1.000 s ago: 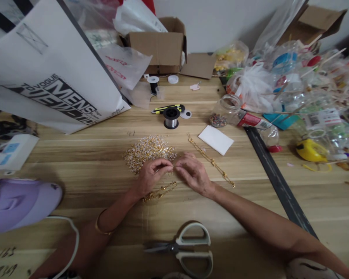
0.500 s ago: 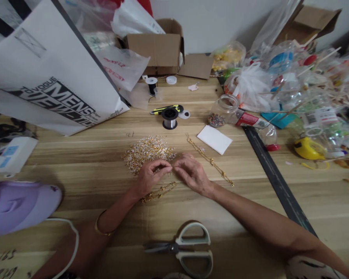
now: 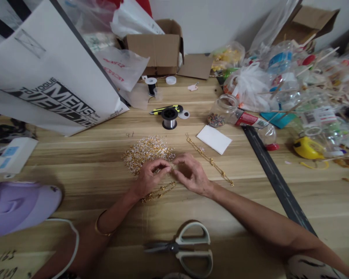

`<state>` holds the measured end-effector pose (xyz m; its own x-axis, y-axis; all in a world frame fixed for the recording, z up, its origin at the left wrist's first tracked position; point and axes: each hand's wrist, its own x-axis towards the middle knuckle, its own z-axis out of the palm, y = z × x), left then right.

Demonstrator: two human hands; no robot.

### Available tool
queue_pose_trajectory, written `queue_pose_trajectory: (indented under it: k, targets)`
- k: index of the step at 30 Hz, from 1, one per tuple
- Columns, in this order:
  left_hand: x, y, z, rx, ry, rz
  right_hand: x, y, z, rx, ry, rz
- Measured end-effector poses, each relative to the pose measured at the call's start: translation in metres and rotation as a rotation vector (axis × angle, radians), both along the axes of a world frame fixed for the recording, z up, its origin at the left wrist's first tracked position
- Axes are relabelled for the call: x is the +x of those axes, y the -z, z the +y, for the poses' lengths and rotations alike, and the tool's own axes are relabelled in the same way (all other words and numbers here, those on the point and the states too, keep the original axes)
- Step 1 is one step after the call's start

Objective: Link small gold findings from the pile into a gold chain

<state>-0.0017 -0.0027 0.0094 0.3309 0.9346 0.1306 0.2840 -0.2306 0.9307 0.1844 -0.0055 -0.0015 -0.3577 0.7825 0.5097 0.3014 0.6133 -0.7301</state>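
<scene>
My left hand point(image 3: 152, 176) is closed in a pinch at the front edge of a heap of small gold and white beads point(image 3: 145, 153). Whatever sits between its fingertips is too small to make out. Facing it, my right hand point(image 3: 193, 176) has thumb and forefinger a little apart, close to the left fingertips. A gold beaded chain point(image 3: 159, 192) lies beside my left wrist, partly covered by the hand. Another gold chain point(image 3: 211, 159) stretches across the table beyond my right hand. Scissors with white handles point(image 3: 178, 248) rest nearer to me.
Behind the beads stand a spool of clear thread point(image 3: 170, 121), a yellow-black cutter point(image 3: 165, 109) and a jar of beads point(image 3: 221, 112). A folded white paper point(image 3: 214, 139) lies right of them. Bags and bottles crowd the right; a paper bag point(image 3: 55, 77) and purple device point(image 3: 23, 207) stand left.
The thumb and forefinger of my right hand have parted slightly, and their tips have drawn a bit apart. My left hand keeps its pinch almost in place.
</scene>
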Motion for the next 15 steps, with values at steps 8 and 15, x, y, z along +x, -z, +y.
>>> queue_pose_trajectory:
  k: [8, 15]
  targets:
    - [0.0008, 0.0022, -0.0015, 0.032, 0.006, 0.019, -0.0005, 0.0000, 0.0005, 0.044, -0.008, -0.067]
    - [-0.0005, 0.0012, -0.0006, 0.003, -0.030, -0.002, 0.0022, -0.0003, -0.0021, 0.042, 0.099, -0.087]
